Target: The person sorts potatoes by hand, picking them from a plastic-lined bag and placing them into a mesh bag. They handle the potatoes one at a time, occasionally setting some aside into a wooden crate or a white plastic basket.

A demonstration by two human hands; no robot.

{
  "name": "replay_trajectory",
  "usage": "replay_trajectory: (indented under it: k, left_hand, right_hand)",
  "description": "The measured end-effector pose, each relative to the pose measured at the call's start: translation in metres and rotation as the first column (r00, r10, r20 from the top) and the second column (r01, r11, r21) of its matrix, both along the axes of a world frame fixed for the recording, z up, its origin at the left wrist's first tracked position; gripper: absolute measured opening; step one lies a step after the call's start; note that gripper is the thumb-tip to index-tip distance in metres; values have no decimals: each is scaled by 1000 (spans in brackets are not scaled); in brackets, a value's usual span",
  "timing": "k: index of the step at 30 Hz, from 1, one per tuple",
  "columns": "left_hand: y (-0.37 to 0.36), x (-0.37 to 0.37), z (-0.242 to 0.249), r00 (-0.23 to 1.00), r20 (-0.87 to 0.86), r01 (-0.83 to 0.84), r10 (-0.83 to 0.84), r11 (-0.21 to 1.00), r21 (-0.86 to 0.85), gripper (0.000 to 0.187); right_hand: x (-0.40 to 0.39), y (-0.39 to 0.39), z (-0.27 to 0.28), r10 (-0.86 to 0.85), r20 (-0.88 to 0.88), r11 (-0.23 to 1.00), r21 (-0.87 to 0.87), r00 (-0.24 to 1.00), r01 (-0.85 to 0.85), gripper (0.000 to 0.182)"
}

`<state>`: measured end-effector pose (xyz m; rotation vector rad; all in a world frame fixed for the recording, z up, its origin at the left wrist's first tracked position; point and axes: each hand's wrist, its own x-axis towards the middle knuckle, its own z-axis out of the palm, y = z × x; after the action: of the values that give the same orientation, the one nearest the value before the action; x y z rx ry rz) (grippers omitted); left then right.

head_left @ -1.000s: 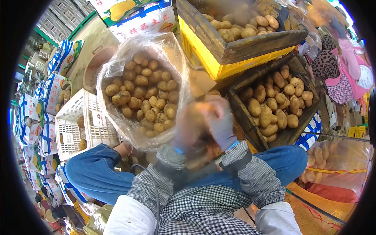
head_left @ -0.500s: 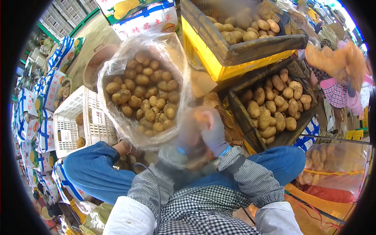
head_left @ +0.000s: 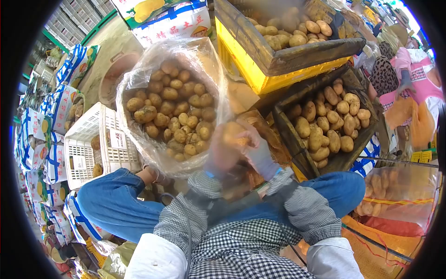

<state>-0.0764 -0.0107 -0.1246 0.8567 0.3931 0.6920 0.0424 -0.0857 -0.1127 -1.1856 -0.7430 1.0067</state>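
In the middle, my gloved left hand (head_left: 223, 151) is closed around a potato (head_left: 233, 135), blurred at its edges. My gloved right hand (head_left: 261, 151) is beside it, thumb and fingers pressed together near the potato's right side; whatever they pinch is too small to make out. A clear plastic bag (head_left: 124, 118) of potatoes stands open just left of my hands. To their right is a dark-lined crate (head_left: 297, 156) of potatoes. Brown netting lies behind and below my hands.
A yellow crate (head_left: 260, 84) with a dark liner and potatoes stands at the back. White baskets (head_left: 106, 139) are at the left, beside stacked printed boxes (head_left: 55, 153). Bagged potatoes (head_left: 378, 190) lie at the right. A person in pink (head_left: 420, 79) holds orange netting.
My right hand has moved slightly right and down, and the potato shows more clearly between my hands. The other person's orange netting has dropped lower.
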Motion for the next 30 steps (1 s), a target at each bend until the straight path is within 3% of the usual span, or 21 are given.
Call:
replay_trajectory:
  k: [2,3,5,6,7,8,11,12,13,15,17,18,20,21,23,24,25,26,27,28,30]
  left_hand:
    - [-5,1,-4,1000,-13,-18,19,999,29,42]
    - [-4,7,-16,967,-213,-60,142,935,350,40]
    - [-9,2,-17,881,-370,16,293,765,643,38]
    - [-3,1,-16,888,-363,37,284,741,670,37]
    - [-1,-1,-8,891,-366,75,268,709,702,36]
    - [1,-3,2,895,-367,110,253,673,731,35]
    - [0,-4,9,883,-370,175,288,529,831,31]
    - [1,-1,-8,870,-354,159,344,483,861,31]
    - [-2,3,-8,870,-334,114,364,509,853,32]
    - [-12,10,11,881,-289,-7,375,620,785,34]
    - [-12,7,2,897,-315,-70,308,805,589,31]
    - [-4,-1,-30,904,-353,-60,242,888,455,29]
    - [-3,-3,-16,870,-396,30,295,769,639,28]
    - [-4,-3,2,837,-363,143,411,476,868,29]
    - [-13,9,12,858,-267,54,438,441,896,31]
    - [-24,16,-5,896,-229,-127,379,715,687,33]
    - [-21,15,-3,914,-227,-137,336,782,608,33]
    - [-19,14,-2,929,-219,-147,298,841,521,34]
    - [-11,5,-2,924,-275,-29,265,767,641,34]
    - [-10,5,7,929,-293,21,225,760,650,34]
    - [-10,7,29,950,-286,61,127,820,569,34]
  right_hand:
    - [-6,0,2,35,-4,999,-28,999,-35,22]
    - [-2,8,-1,-49,-20,997,-65,999,47,23]
    - [-4,12,-16,-225,-59,963,-164,973,213,25]
    - [-6,11,-21,-202,24,963,-175,979,203,27]
    - [-11,10,-17,-202,328,973,-37,923,226,27]
    - [-19,8,-10,-220,597,974,94,772,205,27]
    - [-11,11,-11,-225,517,974,126,826,187,28]
    - [-5,16,-13,-213,207,975,-24,955,222,28]
    - [-2,16,-14,-227,-128,963,-176,965,203,29]
    - [-10,11,9,-260,-33,947,-204,965,248,32]
    - [-29,4,19,-250,409,928,-156,877,338,32]
    - [-28,4,10,-260,545,943,-34,797,330,31]
    - [-26,7,-8,-308,755,949,197,579,248,29]
    - [-25,9,-11,-279,652,948,68,705,312,27]
    - [-15,15,-3,-268,387,910,-200,882,364,25]
    - [-12,14,-4,-284,246,910,-234,927,341,25]
    - [-10,14,-3,-297,96,913,-261,950,312,25]
    - [-14,13,-4,-291,196,922,-203,937,329,24]
    - [-18,11,-5,-293,294,928,-143,910,345,23]
    - [-28,7,2,-289,609,936,16,739,353,22]
    - [-27,5,0,-277,787,938,96,552,334,22]
